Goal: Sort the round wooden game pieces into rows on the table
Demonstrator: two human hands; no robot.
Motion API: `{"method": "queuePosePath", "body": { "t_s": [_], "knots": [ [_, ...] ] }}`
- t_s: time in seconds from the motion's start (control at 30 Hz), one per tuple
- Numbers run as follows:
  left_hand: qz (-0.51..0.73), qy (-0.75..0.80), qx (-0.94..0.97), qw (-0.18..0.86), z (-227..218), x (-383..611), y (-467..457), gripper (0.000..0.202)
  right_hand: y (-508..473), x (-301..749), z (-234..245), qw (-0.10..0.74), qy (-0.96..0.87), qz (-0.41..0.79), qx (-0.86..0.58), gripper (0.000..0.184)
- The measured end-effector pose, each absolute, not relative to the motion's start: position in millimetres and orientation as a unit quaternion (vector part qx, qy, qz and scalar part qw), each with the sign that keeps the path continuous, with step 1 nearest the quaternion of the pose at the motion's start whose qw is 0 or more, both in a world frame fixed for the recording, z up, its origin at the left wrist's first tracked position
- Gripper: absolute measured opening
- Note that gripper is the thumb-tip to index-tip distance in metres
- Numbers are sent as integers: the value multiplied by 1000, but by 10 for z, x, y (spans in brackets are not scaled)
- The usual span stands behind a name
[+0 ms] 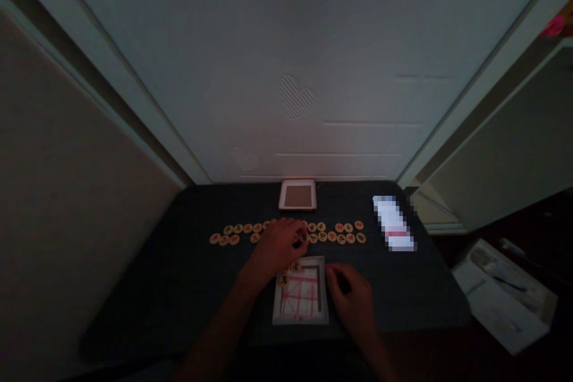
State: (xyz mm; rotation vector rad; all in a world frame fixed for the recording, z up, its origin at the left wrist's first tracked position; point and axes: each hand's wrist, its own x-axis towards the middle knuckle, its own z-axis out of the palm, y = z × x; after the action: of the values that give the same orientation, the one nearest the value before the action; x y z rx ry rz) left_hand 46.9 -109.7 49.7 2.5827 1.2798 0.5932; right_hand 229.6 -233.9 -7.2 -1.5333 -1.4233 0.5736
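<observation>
A small white box (301,310) with red grid lines inside lies on the dark table (179,286) in front of me. Two round wooden game pieces (283,279) rest in its far left corner. My left hand (280,245) reaches over the box's far edge, fingers curled on a piece in the row of round wooden pieces (237,233). My right hand (351,298) rests beside the box's right edge, fingers bent against it. The row of several discs with red or dark marks stretches left and right (344,233) behind the box.
A square pink-rimmed lid or tray (298,196) lies at the table's far edge by the wall. A white blurred card or paper (394,222) lies at the right. Off the table on the right, papers (505,292) lie on the floor. The scene is dim.
</observation>
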Motion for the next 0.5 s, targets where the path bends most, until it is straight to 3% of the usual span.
{"method": "queuePosePath", "body": {
  "t_s": [0.27,0.5],
  "knots": [
    [276,402,831,267,634,418,-1551,38,-2365,2266,-14,490,-554,259,-621,22],
    [289,395,784,381,429,414,-1755,28,-2365,2113,93,501,-531,325,-601,24]
  ]
}}
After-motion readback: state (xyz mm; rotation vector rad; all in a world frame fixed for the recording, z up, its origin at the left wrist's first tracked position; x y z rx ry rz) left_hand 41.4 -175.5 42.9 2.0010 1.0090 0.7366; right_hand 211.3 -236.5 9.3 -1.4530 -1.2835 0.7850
